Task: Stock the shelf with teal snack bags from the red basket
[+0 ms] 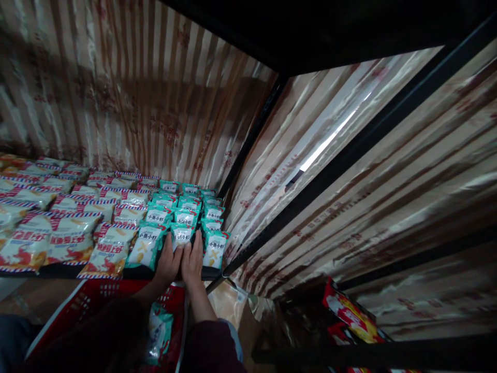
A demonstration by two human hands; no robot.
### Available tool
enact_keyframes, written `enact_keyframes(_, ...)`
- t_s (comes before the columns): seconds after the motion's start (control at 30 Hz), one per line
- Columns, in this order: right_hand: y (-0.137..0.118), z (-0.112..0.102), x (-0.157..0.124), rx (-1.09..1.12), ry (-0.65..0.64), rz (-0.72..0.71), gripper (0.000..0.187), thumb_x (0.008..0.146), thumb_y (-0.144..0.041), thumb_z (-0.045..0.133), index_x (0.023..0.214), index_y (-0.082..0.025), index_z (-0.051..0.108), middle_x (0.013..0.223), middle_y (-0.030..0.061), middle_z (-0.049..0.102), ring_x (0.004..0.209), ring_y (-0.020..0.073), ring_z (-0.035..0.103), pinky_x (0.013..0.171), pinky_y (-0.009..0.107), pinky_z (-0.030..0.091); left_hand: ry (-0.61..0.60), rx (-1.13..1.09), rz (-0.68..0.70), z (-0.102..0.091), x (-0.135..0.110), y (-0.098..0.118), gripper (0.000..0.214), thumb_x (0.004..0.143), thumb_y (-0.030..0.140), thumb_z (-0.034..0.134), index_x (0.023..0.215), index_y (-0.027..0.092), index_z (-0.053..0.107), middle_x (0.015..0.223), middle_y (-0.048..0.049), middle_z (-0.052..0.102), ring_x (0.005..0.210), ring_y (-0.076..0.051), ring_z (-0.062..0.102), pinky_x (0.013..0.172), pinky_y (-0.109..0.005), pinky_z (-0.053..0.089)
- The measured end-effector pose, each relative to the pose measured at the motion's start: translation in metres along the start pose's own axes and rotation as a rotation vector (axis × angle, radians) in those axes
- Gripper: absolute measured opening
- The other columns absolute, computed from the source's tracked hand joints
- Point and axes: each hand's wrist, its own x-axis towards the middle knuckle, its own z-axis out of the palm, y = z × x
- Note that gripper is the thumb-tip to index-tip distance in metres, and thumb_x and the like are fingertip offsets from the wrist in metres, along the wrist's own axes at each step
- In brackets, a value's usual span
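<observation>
teal packet [181, 235] between both hands

The left hand [167, 264] and right hand [193, 263] are held side by side, almost touching, reached in from 6 o'clock on outstretched forearms [202, 306], with fingers [198, 244] laid flat toward 12 o'clock

A dim scene is seen overall, with strong light let in only through a bright slit [330, 140] between the plastic sheets [407, 171], and glare is thrown along their folds. The top is lost in black shadow. The teal packets [186, 217] are softly lit, the sleeves [209, 347] below swallowed in dark. Corners are stretched and smeared by the wide lens
</observation>
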Motion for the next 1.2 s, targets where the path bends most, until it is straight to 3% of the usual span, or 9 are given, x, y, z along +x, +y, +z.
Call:
enact_keyframes(0.17, 0.002, 0.006, 0.026, 0.081, -0.005, 0.235, 0.063, 0.089, -0.049, 0.038, 0.138, -0.009, 0.037, 0.141, 0.0192, 0.040, 0.132, 0.0265, 0.038, 0.107, 0.047, 0.031, -0.009, 0.040, -0.158, 0.003, 0.027, 0.007, 0.068, 0.085, 0.045, 0.037, 0.137, 0.002, 0.030, 0.144, -0.0250, 0.032, 0.136, -0.030, 0.028, 0.112, -0.046, 0.020)
enact_keyframes(0.43, 0.004, 0.008, 0.055, 0.189, -0.016, 0.340, 0.067, 0.088, -0.054, 0.038, 0.140, -0.012, 0.034, 0.137, 0.0182, 0.046, 0.128, 0.0267, 0.043, 0.104, 0.043, 0.034, -0.089, 0.102, -0.237, 0.008, 0.050, 0.011, 0.067, 0.080, 0.048, 0.047, 0.133, 0.009, 0.037, 0.136, -0.0220, 0.046, 0.130, -0.031, 0.040, 0.107, -0.046, 0.030)
enact_keyframes(0.57, 0.011, 0.009, 0.061, 0.234, 0.001, 0.328, 0.065, 0.088, -0.054, 0.039, 0.139, -0.014, 0.035, 0.127, 0.0143, 0.057, 0.119, 0.0230, 0.052, 0.098, 0.036, 0.039, -0.180, 0.220, -0.284, 0.010, 0.056, 0.018, 0.067, 0.082, 0.045, 0.045, 0.134, 0.004, 0.036, 0.138, -0.0240, 0.043, 0.129, -0.030, 0.041, 0.106, -0.042, 0.032)
enact_keyframes(0.7, 0.018, 0.010, 0.059, 0.209, 0.005, 0.310, 0.064, 0.088, -0.052, 0.038, 0.139, -0.013, 0.035, 0.123, 0.0152, 0.059, 0.116, 0.0237, 0.054, 0.095, 0.037, 0.040, -0.217, 0.246, -0.283, 0.013, 0.058, 0.021, 0.063, 0.083, 0.042, 0.044, 0.133, 0.005, 0.037, 0.138, -0.0231, 0.044, 0.128, -0.030, 0.043, 0.104, -0.042, 0.034)
enact_keyframes(0.9, 0.014, 0.012, 0.055, 0.134, 0.062, 0.232, 0.065, 0.091, -0.051, 0.032, 0.141, -0.011, 0.029, 0.133, 0.0190, 0.050, 0.122, 0.0252, 0.049, 0.098, 0.040, 0.039, -0.120, 0.203, -0.179, 0.011, 0.049, 0.015, 0.071, 0.084, 0.046, 0.042, 0.139, 0.004, 0.028, 0.137, -0.0240, 0.044, 0.128, -0.031, 0.043, 0.103, -0.044, 0.036)
enact_keyframes(1.2, 0.017, 0.019, 0.055, 0.034, 0.125, 0.105, 0.058, 0.094, -0.044, 0.026, 0.140, -0.009, 0.032, 0.141, 0.0195, 0.041, 0.130, 0.0237, 0.040, 0.103, 0.043, 0.036, 0.005, 0.136, -0.037, 0.018, 0.039, -0.006, 0.067, 0.085, 0.044, 0.041, 0.137, 0.003, 0.033, 0.137, -0.0238, 0.044, 0.129, -0.031, 0.041, 0.106, -0.048, 0.033)
